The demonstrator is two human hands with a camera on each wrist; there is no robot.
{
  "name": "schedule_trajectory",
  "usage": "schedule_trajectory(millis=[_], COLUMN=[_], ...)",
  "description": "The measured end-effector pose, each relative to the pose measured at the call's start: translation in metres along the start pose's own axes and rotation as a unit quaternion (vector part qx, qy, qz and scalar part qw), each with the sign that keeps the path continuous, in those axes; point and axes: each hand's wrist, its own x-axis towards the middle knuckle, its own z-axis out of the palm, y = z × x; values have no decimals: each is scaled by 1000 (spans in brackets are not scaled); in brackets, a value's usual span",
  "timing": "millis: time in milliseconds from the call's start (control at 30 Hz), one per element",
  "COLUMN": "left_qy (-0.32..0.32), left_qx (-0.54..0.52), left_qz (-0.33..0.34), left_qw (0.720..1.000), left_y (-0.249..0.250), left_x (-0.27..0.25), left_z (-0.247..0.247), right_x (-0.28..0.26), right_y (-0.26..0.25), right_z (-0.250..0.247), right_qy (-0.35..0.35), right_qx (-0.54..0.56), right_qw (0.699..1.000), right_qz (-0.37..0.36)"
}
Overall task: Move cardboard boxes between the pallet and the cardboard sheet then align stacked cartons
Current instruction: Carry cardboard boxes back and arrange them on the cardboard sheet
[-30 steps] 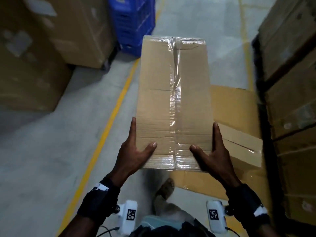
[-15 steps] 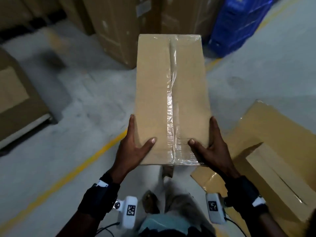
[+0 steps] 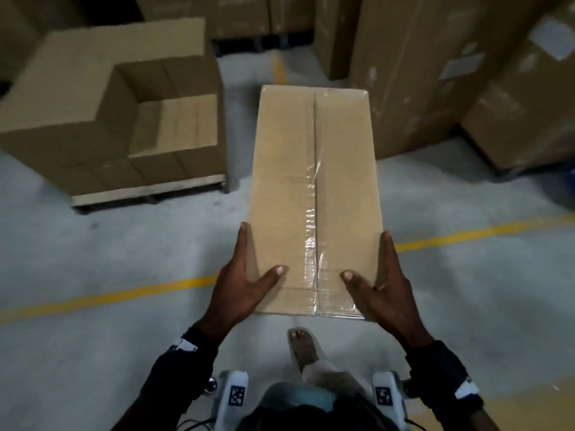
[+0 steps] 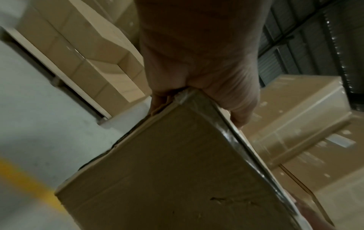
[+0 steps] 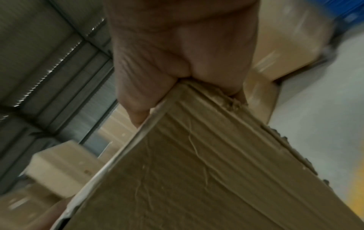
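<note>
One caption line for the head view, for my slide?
Both hands carry a taped carton toward a stacked pallet.

Box (image 3: 314, 197) between hands; stacked cartons (image 3: 102, 113) on pallet (image 3: 149, 191) ahead-left; tall cartons (image 3: 435, 73) ahead-right.

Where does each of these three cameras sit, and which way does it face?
Head: on the head, facing down-forward at the carried box, left hand, right hand, one foot.
Left wrist: along the palm at a box corner.
Right wrist: likewise.
All three share the box.
</note>
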Motion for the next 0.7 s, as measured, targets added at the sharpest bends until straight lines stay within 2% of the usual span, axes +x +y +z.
schedule_trajectory(millis=[200, 400, 700], left_qy=[72, 113, 154], left_qx=[-5, -10, -58], left_qz=[-70, -117, -144], left_qw=[995, 987, 976], left_y=[-14, -50, -146], left_x=[52, 97, 203], left_z=[-51, -109, -236], right_x=[92, 155, 240], right_y=[-44, -110, -200], right_z=[56, 126, 291], right_qy=[-66, -145, -175], right_qx=[14, -40, -60], right_qw=[996, 986, 980], right_qz=[-56, -68, -74])
